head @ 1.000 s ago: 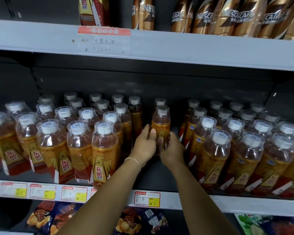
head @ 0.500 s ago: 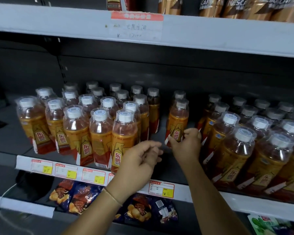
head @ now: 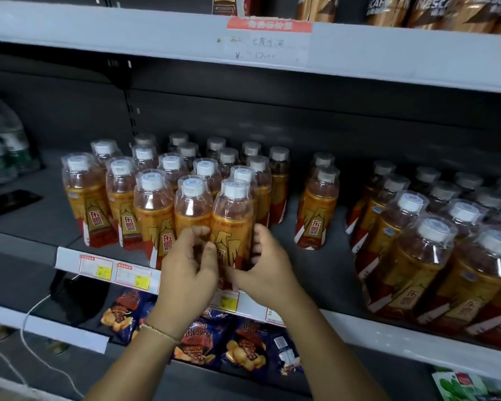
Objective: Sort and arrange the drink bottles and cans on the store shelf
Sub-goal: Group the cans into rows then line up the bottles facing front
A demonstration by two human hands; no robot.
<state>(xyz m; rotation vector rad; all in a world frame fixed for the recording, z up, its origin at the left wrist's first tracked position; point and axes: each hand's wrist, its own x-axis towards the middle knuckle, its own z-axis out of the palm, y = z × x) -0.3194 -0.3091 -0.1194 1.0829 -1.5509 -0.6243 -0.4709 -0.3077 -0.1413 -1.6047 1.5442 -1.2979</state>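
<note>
Fingers of left hand (head: 189, 267) and right hand (head: 268, 270) curl round front bottle (head: 233, 215), apparently gripping.

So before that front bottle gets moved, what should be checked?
1. Grip: ok; left hand and right hand curl round the front bottle.
2. Bottle upright: ok.
3. Cap on: ok.
4. Room on its right: ok; bare shelf before the middle bottles.
5. Base on the shelf: cannot tell; the hands hide it.
</note>
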